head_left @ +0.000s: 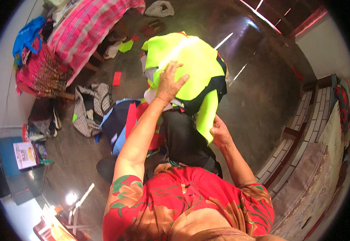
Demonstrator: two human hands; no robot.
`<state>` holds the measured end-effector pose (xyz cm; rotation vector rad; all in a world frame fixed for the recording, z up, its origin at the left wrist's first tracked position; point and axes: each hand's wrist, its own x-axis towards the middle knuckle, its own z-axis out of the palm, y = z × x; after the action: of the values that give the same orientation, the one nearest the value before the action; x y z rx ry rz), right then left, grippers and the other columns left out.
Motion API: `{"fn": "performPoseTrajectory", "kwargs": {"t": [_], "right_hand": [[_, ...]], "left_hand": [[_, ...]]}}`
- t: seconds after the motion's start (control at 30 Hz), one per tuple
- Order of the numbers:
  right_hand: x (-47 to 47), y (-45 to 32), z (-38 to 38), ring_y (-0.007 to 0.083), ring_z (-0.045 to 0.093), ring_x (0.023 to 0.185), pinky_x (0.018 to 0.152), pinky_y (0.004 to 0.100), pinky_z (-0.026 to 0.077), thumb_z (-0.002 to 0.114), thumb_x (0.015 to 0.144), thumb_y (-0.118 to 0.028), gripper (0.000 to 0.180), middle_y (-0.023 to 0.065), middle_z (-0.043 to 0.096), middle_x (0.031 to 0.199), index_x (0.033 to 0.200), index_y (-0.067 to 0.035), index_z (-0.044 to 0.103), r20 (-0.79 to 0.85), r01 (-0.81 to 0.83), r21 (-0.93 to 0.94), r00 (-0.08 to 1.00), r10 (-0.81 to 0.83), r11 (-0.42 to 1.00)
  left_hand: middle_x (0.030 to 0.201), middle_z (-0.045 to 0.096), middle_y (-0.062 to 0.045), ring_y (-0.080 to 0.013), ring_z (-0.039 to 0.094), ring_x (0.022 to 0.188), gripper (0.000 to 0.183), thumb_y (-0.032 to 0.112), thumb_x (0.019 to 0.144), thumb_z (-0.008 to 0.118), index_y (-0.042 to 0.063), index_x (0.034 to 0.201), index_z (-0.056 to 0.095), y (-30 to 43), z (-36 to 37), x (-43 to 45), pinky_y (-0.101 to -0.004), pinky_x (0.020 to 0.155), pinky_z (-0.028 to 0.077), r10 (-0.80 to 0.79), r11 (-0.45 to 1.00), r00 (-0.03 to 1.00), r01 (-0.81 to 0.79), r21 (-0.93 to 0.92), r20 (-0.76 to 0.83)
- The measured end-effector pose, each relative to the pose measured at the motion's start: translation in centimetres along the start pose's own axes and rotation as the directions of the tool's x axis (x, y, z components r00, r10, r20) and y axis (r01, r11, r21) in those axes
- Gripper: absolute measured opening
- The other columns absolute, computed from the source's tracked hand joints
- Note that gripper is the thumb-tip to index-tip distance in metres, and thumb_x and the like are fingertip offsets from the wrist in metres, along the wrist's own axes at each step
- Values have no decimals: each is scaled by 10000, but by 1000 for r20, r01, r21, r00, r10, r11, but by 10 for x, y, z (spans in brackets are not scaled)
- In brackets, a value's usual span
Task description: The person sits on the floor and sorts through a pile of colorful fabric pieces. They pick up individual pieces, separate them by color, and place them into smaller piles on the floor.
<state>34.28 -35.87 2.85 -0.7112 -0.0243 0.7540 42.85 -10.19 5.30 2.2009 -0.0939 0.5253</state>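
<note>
A large neon yellow-green fabric piece (190, 69) tops a pile of cut cloth in front of me. My left hand (170, 82) lies on it, fingers spread. At the pile's near right side, my right hand (221, 131) pinches the edge of a curved neon yellow-green fabric strip (206, 116), which hangs over black fabric (217, 86). Pale and red bits of cloth stick out from under the pile. A small silver object (177, 103) pokes out by my left wrist; I cannot tell what it is. What supports the pile is hidden.
Left of my dark-clothed leg lies a heap of navy, blue and red fabric (122, 116). Beyond it are a checked cloth (87, 125) and a red scrap (116, 78) on the floor. A pink striped cloth (78, 39) covers furniture at upper left. Tiled steps (301, 132) rise at right.
</note>
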Motion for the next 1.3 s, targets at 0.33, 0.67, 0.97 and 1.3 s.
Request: {"fn": "performPoseTrajectory", "kwargs": {"t": [0.33,0.67,0.97,1.3], "right_hand": [[45,36,79,177,600,1032,929,345,469,741,732,-72,643,57,604,1147,1303,-27,450,395,-277,-106,870,296,955],[62,57,83,225,554,1080,861,403,438,654,798,-78,401,68,612,1097,1189,-101,564,458,460,-879,888,41,-124],[66,102,75,304,354,1325,986,527,347,622,850,-205,436,79,423,1412,1279,-226,545,488,370,-688,872,-21,-624],[69,100,70,317,395,1291,953,512,370,622,840,-213,395,91,454,1385,1232,-211,574,529,409,-684,848,-24,-604]], "left_hand": [[1200,587,-82,-189,506,1182,696,515,823,651,11,1277,496,35,-70,-158,-346,1055,329,-334,152,859,455,-878,387],[978,679,-51,-125,645,861,297,155,809,735,17,1053,637,19,-89,-250,-282,777,510,-734,294,667,479,-827,126],[988,659,-68,-145,647,826,260,66,836,651,-10,1079,596,-35,-95,-316,-293,742,524,-901,372,370,393,-841,-226],[1046,655,-62,-200,631,925,303,141,813,685,75,1097,602,-89,-136,-343,-370,771,511,-962,257,149,219,-941,-228]]}}
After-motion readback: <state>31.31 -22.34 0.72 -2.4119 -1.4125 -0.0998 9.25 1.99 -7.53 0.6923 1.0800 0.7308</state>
